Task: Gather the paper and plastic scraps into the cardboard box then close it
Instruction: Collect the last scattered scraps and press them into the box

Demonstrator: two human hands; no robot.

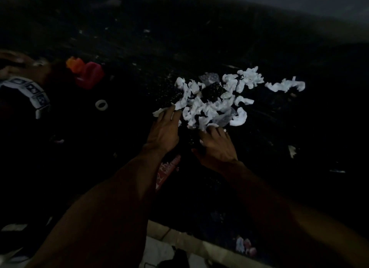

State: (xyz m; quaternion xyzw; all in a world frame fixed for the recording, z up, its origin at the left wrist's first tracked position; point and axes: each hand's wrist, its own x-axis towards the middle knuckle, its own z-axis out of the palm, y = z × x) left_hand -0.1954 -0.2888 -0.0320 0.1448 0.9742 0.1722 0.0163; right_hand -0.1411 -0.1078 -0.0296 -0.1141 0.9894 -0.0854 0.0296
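Dark, dim ground [199, 38] filled the view. Leftward lay a pink-and-orange plastic container [86, 75] and a small white ring [101, 104]. The left hand [164, 133] lay flat, fingers straight, tips on the near-left edge of the heap of crumpled white paper and clear plastic scraps [199, 108]; the right hand [217, 148], likewise spread and gripping nothing, flanked its near side, seemingly to rake it together. One torn white strip [285, 85] lay apart, rightward. No cardboard box could be made out.
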